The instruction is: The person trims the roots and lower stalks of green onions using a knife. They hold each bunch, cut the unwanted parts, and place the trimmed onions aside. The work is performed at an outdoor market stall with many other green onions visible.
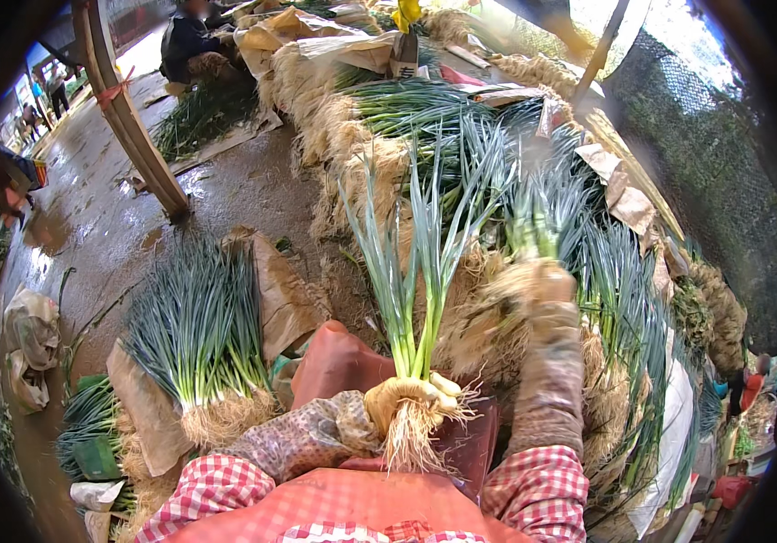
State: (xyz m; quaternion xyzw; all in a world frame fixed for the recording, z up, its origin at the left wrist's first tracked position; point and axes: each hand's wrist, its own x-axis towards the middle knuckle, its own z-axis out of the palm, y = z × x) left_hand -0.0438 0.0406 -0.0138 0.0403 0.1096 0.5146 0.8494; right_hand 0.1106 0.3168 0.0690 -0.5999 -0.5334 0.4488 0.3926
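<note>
In front of my chest, my left hand [392, 400] grips a few green onion plants [422, 326] just above their roots. Their leaves point up and away, and the pale roots [405, 441] hang below my fingers. My right hand [554, 282] is stretched out to the right and blurred by motion. It is at the root end of a blurred bunch of green onions [531, 227] in the large pile. Whether its fingers are closed around that bunch is unclear. A sheet of red plastic [341, 360] covers my lap below the hands.
To the left, an upright bundle of green onions [198, 332] leans beside brown paper [286, 292]. Rows of stacked green onions [415, 112] run across the back. A wooden post [127, 115] rises from the wet floor [246, 183]. A person [191, 44] sits at the upper left.
</note>
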